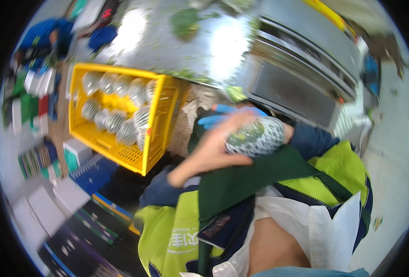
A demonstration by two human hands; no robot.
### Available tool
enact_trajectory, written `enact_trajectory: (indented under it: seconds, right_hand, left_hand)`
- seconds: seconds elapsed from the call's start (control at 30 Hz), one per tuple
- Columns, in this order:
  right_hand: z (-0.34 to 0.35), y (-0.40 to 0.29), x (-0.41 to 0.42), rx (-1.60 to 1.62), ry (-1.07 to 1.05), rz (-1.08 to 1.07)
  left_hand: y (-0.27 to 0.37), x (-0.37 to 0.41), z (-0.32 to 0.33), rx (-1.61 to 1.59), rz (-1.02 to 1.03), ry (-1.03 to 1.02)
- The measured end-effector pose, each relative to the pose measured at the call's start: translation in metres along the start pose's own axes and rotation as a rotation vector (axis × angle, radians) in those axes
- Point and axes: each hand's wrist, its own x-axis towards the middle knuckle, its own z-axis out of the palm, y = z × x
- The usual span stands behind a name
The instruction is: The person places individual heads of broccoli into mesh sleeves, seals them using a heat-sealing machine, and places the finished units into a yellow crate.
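In front of my chest, my left hand (208, 152) grips a green vegetable (247, 135) that looks like broccoli. Clear film and a white foam net (275, 133) cover it. My right hand (221, 117), in a blue glove, reaches from the right behind the package. Its fingers stick out past my left hand, and its palm is hidden, so its hold cannot be judged. To the left, a tilted yellow plastic crate (159, 128) contains several net-wrapped pieces (116, 121) in two rows. A dark green apron (235, 180) hangs below my hands.
A steel worktable (163, 45) strewn with green scraps carries a leafy green piece (185, 24). At its right is a metal machine with a dark flat plate (291, 91). Someone in blue (45, 34) bends at the far left. Stacked black crates (83, 235) and white boxes (38, 211) occupy the lower left.
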Motion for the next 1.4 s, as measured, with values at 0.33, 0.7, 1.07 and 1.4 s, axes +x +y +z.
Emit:
enact_trajectory:
  seconds: [0.33,0.7,1.07,1.4]
  right_hand:
    - [0.028,0.033,0.236,-1.494,0.177,-0.52]
    - [0.007,0.037,0.291,-2.247,-0.004,-0.75]
    - [0.108,-0.073,0.055,-1.031,0.405,-0.749]
    - [0.139,-0.083,-0.203,-0.788,0.941,-1.299]
  left_hand:
    - [-0.103,-0.174,-0.226,-0.567,-0.067,1.284]
    - [-0.292,-0.211,-0.283,1.026,-0.774,1.089]
    - [-0.101,0.183,-0.177,0.547,0.204,0.292]
    - [-0.176,0.431,-0.124,1.25,0.034,0.246]
